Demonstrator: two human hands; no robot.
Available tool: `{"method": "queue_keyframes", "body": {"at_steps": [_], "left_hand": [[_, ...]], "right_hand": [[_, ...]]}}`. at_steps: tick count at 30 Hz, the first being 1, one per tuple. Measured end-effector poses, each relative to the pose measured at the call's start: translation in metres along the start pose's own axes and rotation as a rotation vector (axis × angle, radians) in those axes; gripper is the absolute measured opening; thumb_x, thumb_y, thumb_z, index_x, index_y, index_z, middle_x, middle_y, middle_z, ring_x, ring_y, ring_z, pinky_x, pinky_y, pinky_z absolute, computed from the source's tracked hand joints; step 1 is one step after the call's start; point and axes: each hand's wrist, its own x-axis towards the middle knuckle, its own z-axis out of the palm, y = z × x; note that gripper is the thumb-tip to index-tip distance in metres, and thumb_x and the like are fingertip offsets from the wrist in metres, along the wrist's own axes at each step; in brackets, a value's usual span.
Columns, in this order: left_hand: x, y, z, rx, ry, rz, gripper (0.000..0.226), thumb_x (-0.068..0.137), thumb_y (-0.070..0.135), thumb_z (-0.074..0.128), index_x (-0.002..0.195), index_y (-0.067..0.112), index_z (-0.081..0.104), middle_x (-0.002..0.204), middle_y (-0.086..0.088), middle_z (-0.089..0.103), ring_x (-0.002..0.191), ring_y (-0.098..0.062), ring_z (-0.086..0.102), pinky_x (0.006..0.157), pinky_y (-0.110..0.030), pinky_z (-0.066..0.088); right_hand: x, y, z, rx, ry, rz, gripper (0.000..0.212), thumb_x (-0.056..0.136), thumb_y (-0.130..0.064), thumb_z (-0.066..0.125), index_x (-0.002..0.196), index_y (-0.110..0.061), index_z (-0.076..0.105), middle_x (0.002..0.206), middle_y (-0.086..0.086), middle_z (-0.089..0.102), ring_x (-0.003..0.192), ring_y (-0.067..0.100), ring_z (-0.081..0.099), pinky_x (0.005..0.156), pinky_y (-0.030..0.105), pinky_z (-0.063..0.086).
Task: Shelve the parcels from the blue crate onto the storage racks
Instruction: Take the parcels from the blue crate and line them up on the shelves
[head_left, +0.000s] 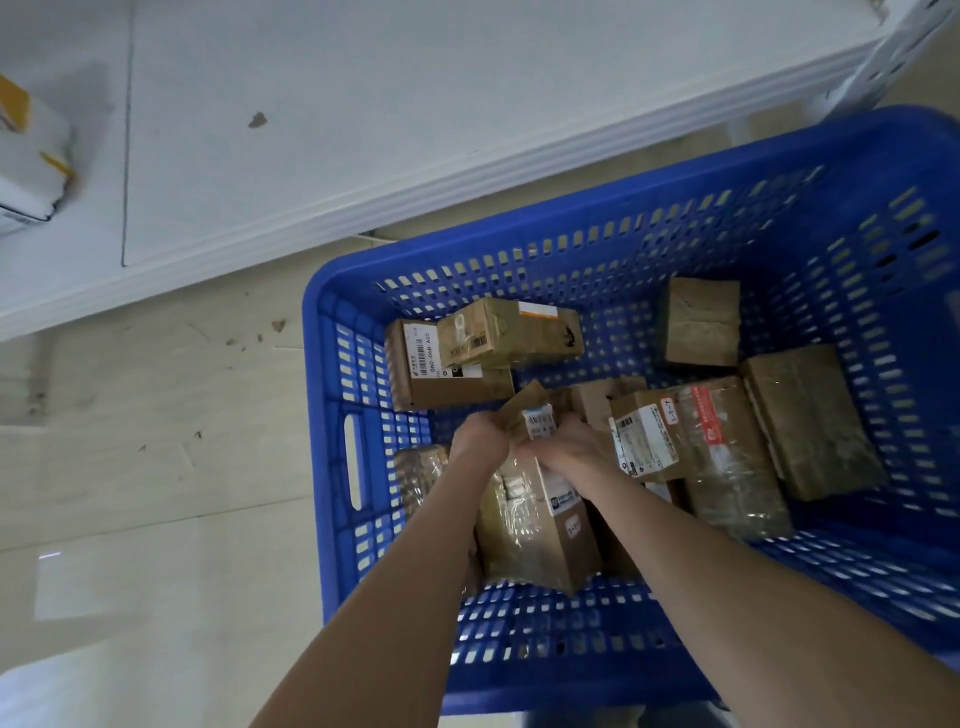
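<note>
So we're at the pick-up step. Both arms reach down into the crate (332, 364), which sits on the floor (156, 467) right beside the white shelf (363, 130). The left hand (480, 439) and right hand (569, 449) meet over a small parcel (535, 418) with a white label. Each grip looks to be pinching it, left on the brown edge and right curled round the label side. It's a bit blurry down there, so we can't say exactly how the fingers lie.

The small parcel is low in the crate, near the middle and toward the left wall. It's just above a tall box (535, 525) wrapped in clear tape, and we can't tell whether it's lifted clear or resting on that box.

Plenty of other parcels are in there too:
- a stacked pair (488, 353) in the far left corner
- a square one (701, 322) on its own
- a cluster (727, 447) on the right

By our reckoning the job is nowhere near done. One white parcel (31, 156) with yellow tape is already on the shelf, far left.

Next move as we see it: lift the small parcel straight up over the crate rim without snagging its neighbours. Then swing it left and up onto the shelf. One hand would probably do, since it looks light. The label may need a read first to pick the spot.
</note>
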Motion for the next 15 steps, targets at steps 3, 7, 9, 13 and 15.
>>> {"method": "queue_keyframes", "body": {"at_steps": [3, 7, 9, 13, 15], "left_hand": [[-0.016, 0.008, -0.015, -0.033, 0.076, 0.002, 0.036, 0.095, 0.007, 0.038, 0.128, 0.008, 0.053, 0.125, -0.015, 0.056, 0.108, -0.030, 0.057, 0.088, -0.037, 0.047], [-0.060, 0.032, -0.054, -0.182, 0.168, -0.045, 0.045, 0.099, 0.026, 0.036, 0.139, 0.006, 0.035, 0.136, -0.019, 0.044, 0.113, -0.034, 0.053, 0.092, -0.042, 0.045], [-0.090, 0.046, -0.079, -0.234, 0.180, -0.047, 0.054, 0.099, 0.034, 0.038, 0.145, 0.009, 0.026, 0.142, -0.018, 0.041, 0.120, -0.035, 0.050, 0.094, -0.040, 0.044], [-0.155, 0.077, -0.138, -0.356, 0.186, -0.035, 0.067, 0.094, 0.044, 0.044, 0.149, 0.014, 0.019, 0.139, -0.015, 0.047, 0.119, -0.035, 0.052, 0.097, -0.042, 0.047], [-0.192, 0.096, -0.171, -0.395, 0.177, -0.032, 0.069, 0.094, 0.040, 0.046, 0.150, 0.014, 0.016, 0.138, -0.014, 0.047, 0.120, -0.035, 0.051, 0.097, -0.038, 0.045]], "right_hand": [[-0.023, -0.015, -0.011, -0.004, 0.065, -0.055, 0.082, 0.060, -0.041, 0.083, 0.130, -0.016, 0.049, 0.126, 0.009, 0.054, 0.106, 0.025, 0.059, 0.084, 0.038, 0.055], [-0.073, -0.051, -0.042, -0.024, 0.137, -0.147, 0.086, 0.063, -0.035, 0.082, 0.135, -0.016, 0.039, 0.128, 0.010, 0.046, 0.116, 0.030, 0.051, 0.096, 0.042, 0.048], [-0.105, -0.070, -0.062, -0.095, 0.174, -0.212, 0.085, 0.063, -0.032, 0.080, 0.135, -0.018, 0.037, 0.128, 0.009, 0.040, 0.116, 0.031, 0.050, 0.096, 0.043, 0.047], [-0.183, -0.110, -0.104, -0.050, 0.183, -0.306, 0.082, 0.066, -0.017, 0.079, 0.134, -0.021, 0.035, 0.128, 0.007, 0.034, 0.110, 0.027, 0.053, 0.093, 0.039, 0.048], [-0.228, -0.133, -0.125, -0.023, 0.183, -0.367, 0.083, 0.064, -0.012, 0.080, 0.134, -0.022, 0.035, 0.128, 0.006, 0.034, 0.107, 0.027, 0.054, 0.093, 0.042, 0.049]]}}
